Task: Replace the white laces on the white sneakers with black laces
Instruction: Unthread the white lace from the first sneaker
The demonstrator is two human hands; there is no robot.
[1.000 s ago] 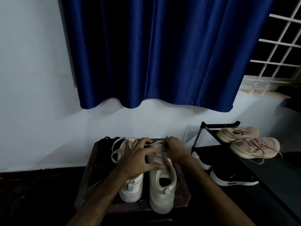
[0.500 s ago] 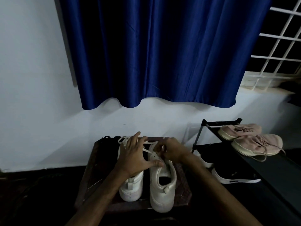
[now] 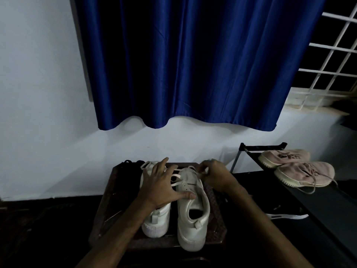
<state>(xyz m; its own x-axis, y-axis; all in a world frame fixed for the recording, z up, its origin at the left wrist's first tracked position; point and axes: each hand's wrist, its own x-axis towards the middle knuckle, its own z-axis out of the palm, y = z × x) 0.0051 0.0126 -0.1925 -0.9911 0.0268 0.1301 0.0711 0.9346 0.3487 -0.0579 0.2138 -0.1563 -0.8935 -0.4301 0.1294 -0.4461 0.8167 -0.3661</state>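
Two white sneakers stand side by side, heels toward me, on a small dark wooden table (image 3: 108, 213). My left hand (image 3: 162, 184) lies spread across the left sneaker (image 3: 156, 221), its thumb pressing the tongue side of the right sneaker (image 3: 193, 219). My right hand (image 3: 214, 175) pinches the white lace (image 3: 174, 176) near the toe of the right sneaker. Loosened white lace loops show between my hands. Black laces (image 3: 131, 165) lie in a dark heap at the table's back left.
A black shoe rack (image 3: 245, 151) stands at the right with a pair of pink sneakers (image 3: 301, 173) on top and a black shoe (image 3: 286, 214) below. A blue curtain (image 3: 193, 64) hangs on the white wall behind. The floor around is dark.
My left hand has opened its fingers and spread over the left sneaker. My right hand has shifted slightly forward and right, drawing the white lace at the toe end.
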